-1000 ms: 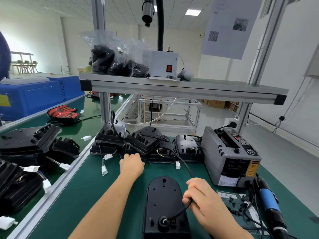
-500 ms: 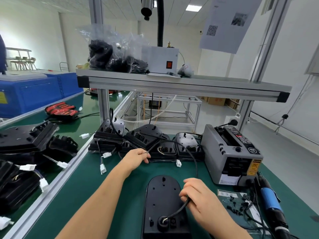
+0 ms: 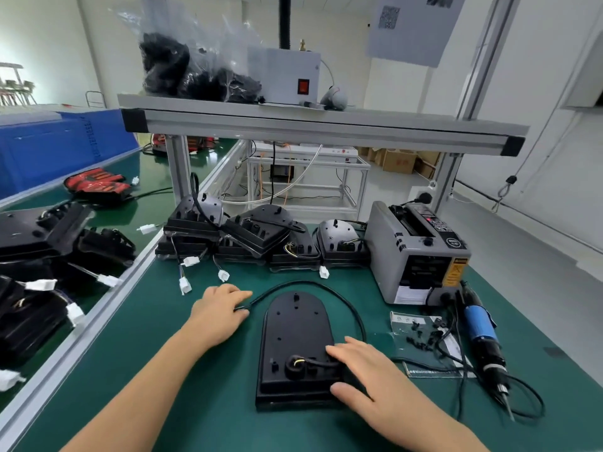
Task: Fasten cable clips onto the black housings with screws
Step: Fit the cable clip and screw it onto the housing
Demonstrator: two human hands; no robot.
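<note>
L hand (image 3: 218, 316) lies on the green mat (image 3: 156, 347) just left of the black housing (image 3: 293, 334), thumb & fingers pinching the free end of the black cable (image 3: 303, 282). R hand (image 3: 372, 383) lies flat on the housing's near-right corner, fingers straight. It covers the cable where it leaves the grommet (image 3: 295, 367) and grips nothing; the thumb sits at the housing's near edge. The housing lies flat in the centre of the mat betw. both hands, rounded end away from the person. The cable runs from the grommet under the R hand, loops up the right side & round the rounded end, then down to the L hand. Right of the housing is a clear bag (image 3: 421, 340) w/ small black parts, clips or screws, can't tell which. Just beyond it a blue electric screwdriver (image 3: 481, 331) lies on the mat, bit toward the person. Behind those stands a grey tape dispenser (image 3: 417, 256). At the mat's far edge is a row of housings (image 3: 261, 236), some stacked & tilted, w/ white connectors (image 3: 223, 275) on short wires resting on the mat. Overhead, an aluminium shelf (image 3: 326, 125) carries plastic bags of black parts (image 3: 182, 70) & a white box w/ red switch (image 3: 287, 76). On the bench to the left are a pile of housings (image 3: 36, 243) & a red lamp unit (image 3: 98, 185).
</note>
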